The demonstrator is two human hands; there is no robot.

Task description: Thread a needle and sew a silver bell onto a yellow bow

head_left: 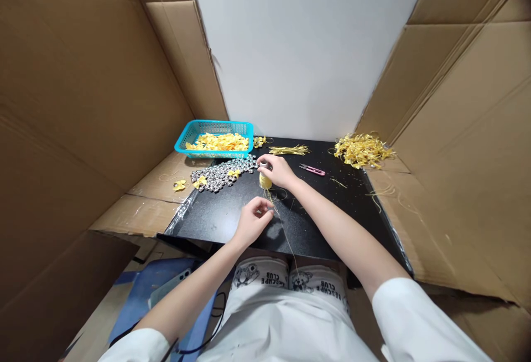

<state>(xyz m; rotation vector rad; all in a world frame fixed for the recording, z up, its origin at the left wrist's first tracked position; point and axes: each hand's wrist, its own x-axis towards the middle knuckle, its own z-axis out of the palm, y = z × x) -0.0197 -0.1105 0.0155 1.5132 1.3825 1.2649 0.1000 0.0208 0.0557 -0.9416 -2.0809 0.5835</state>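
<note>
Head view showed a black desk (pixel 232 215) hemmed in by brown cardboard walls (pixel 83 91) on both sides, with a plain white wall (pixel 307 46) behind its far edge.

The left hand (pixel 252 221) hovered over the middle of the desk near the front edge, wrist bent, fingers pinched narrow on a thin yellow thread (pixel 279 222). The right hand (pixel 277 169) reached further out, arm stretched across the desk, its fingertips closed around something small at the edge of the silver pile; what exactly it gripped could not be told. A yellow thread spool (pixel 265 181) stood just under that hand, touching it.

One turquoise basket (pixel 215 128) sat at the far left corner, holding yellow bows. One heap of silver beads (pixel 224 174) lay in front of it, with a few yellow bows on and beside it. One pink thread snip (pixel 312 170) lay right of the right hand. One bundle of cut gold strands (pixel 289 150) lay along the far edge, and one tangle of yellow ribbon scraps (pixel 362 150) filled the far right corner.
</note>
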